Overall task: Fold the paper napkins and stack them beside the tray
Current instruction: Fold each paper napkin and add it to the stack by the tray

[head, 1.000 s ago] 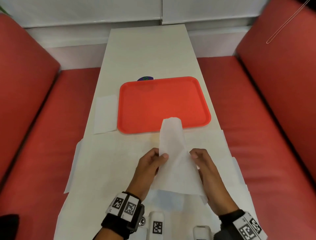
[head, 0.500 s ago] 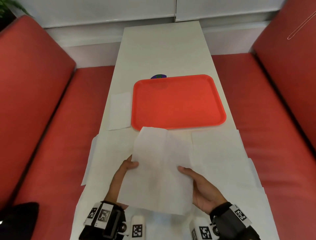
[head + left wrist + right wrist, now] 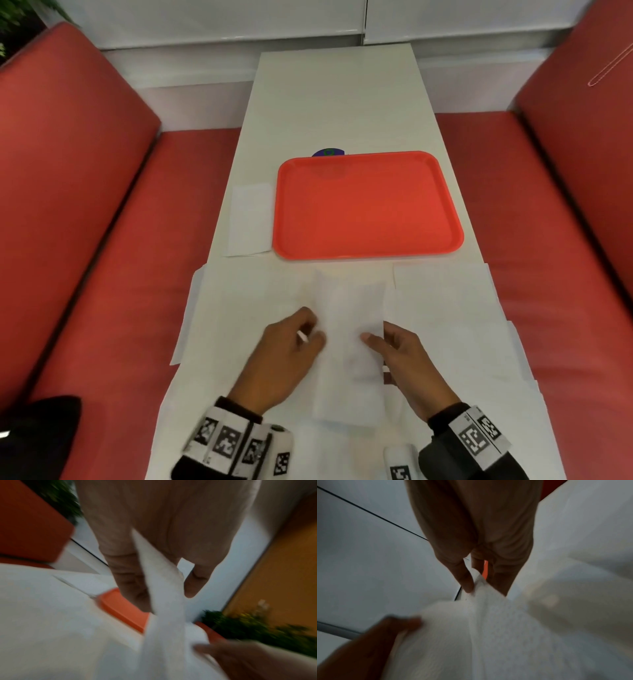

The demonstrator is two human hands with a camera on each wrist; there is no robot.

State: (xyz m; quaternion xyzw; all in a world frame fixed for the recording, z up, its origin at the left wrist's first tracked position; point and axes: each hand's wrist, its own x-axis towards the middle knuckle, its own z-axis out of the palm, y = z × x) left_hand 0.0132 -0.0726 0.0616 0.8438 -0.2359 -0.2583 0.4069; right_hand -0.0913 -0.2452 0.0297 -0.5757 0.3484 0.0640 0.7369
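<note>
- Where two red padded benches (image 3: 102,240) face each other, a long, smooth white tabletop (image 3: 337,102) runs away from the viewer between them.
- Several thin unfolded napkins (image 3: 445,301) cover its near end; their number is unclear.
- One glossy orange-red plastic tray (image 3: 368,205), rectangular with rounded corners, lies crosswise beyond them.
- One soft, faintly embossed paper napkin (image 3: 349,342) is held just above the sheets, near the tray, folded narrow, long axis pointing toward the tray.
- One folded napkin (image 3: 250,219) lies just left of the tray.
- Left hand (image 3: 291,346) fingers pinch the held napkin's left edge.
- Right hand (image 3: 404,356) thumb and fingers pinch its right edge.
</note>
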